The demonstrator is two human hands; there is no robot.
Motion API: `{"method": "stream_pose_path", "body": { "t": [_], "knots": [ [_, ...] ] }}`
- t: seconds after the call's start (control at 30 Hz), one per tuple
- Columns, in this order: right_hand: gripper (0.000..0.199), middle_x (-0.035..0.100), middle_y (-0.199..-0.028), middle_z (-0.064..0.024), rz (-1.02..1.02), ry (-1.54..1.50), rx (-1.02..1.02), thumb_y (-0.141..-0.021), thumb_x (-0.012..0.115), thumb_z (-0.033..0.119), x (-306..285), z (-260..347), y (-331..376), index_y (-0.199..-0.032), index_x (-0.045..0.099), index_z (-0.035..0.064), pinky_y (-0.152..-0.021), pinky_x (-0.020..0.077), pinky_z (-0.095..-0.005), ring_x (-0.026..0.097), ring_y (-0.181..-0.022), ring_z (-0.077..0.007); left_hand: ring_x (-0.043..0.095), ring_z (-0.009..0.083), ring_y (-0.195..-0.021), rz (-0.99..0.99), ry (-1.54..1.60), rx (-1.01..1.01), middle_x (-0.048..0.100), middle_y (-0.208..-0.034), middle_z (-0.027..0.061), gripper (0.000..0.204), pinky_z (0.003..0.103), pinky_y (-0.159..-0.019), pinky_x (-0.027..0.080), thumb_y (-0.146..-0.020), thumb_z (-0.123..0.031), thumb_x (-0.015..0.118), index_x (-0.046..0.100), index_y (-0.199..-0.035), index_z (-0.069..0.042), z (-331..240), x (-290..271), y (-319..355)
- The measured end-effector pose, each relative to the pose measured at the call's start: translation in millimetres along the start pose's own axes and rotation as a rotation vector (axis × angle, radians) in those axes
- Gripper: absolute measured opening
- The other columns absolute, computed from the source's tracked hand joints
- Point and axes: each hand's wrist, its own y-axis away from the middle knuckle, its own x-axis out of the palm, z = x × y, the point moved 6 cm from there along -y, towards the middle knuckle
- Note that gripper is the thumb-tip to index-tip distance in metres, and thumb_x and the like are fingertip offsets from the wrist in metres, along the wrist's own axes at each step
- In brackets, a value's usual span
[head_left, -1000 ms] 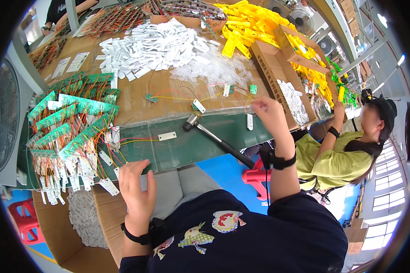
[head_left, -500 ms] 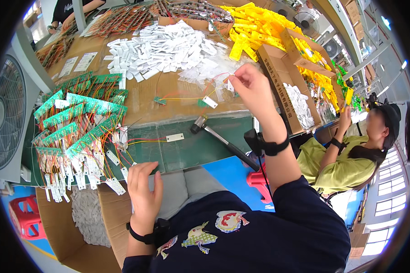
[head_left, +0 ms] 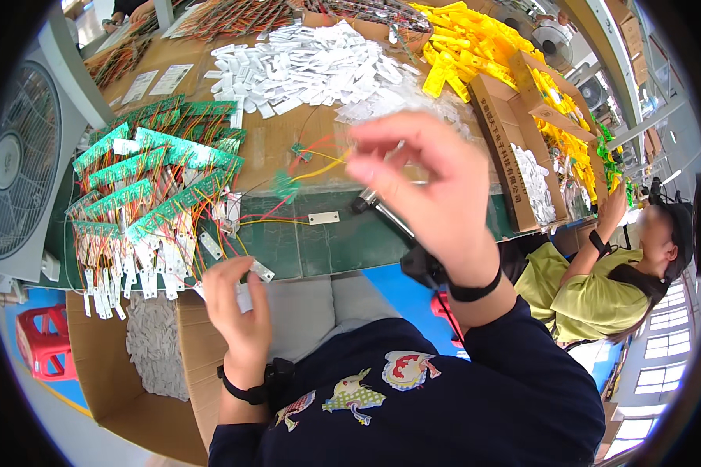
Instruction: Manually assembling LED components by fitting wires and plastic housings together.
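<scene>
Left hand fingers grasp small white tag | right hand fingers pinch blurred piece | white label pile behind

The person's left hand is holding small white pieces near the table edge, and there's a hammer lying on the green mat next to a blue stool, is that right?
Not quite: the stool is red, not blue, and it stands on the floor at the left. The head view shows this. The left hand does hold small white pieces, and the hammer lies on the green mat.
</scene>
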Motion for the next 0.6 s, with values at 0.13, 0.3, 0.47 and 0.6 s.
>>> {"method": "stream_pose_path", "body": {
  "t": [0.13, 0.3, 0.47, 0.6],
  "knots": [
    [0.017, 0.061, -0.081, -0.0057, 0.261, 0.085, 0.163, -0.08, 0.071, 0.015, 44, -26, 50, -0.092, 0.063, 0.0083, -0.06, 0.0469, -0.0314, 0.061, -0.071, -0.0206, 0.057, 0.0294, -0.087, -0.195, -0.048, -0.086, 0.061, -0.094, 0.0118, 0.023, 0.038, -0.079, 0.044, -0.075, 0.009, 0.058, 0.059, -0.096, 0.0, 7, -25, 3],
    [0.011, 0.059, -0.078, -0.0079, 0.335, 0.155, 0.242, -0.079, 0.068, 0.013, 61, -62, 107, -0.087, 0.063, 0.0059, -0.06, 0.0466, -0.035, 0.06, -0.071, -0.0266, 0.057, 0.0289, -0.094, 0.065, -0.049, 0.07, 0.061, -0.096, 0.0113, 0.029, 0.039, -0.082, 0.043, -0.072, 0.003, 0.066, 0.061, -0.1, -0.004, -20, 5, -16],
    [0.011, 0.062, -0.074, -0.0099, 0.36, -0.041, 0.363, -0.083, 0.067, 0.012, 62, -51, 99, -0.088, 0.063, 0.003, -0.056, 0.0461, -0.0339, 0.059, -0.064, -0.0242, 0.06, 0.028, -0.09, 0.258, 0.073, 0.135, 0.064, -0.089, 0.0107, 0.024, 0.04, -0.083, 0.044, -0.071, -0.002, 0.071, 0.064, -0.093, -0.004, -22, 36, -21],
    [0.014, 0.066, -0.076, -0.0089, 0.364, -0.011, 0.515, -0.087, 0.064, 0.017, 38, -69, 71, -0.09, 0.066, 0.0029, -0.06, 0.0477, -0.0254, 0.062, -0.067, -0.0145, 0.062, 0.0247, -0.071, 0.213, 0.324, -0.172, 0.063, -0.079, 0.0132, 0.012, 0.031, -0.066, 0.047, -0.077, 0.002, 0.068, 0.063, -0.087, -0.001, -1, 39, -22]
  ]
}}
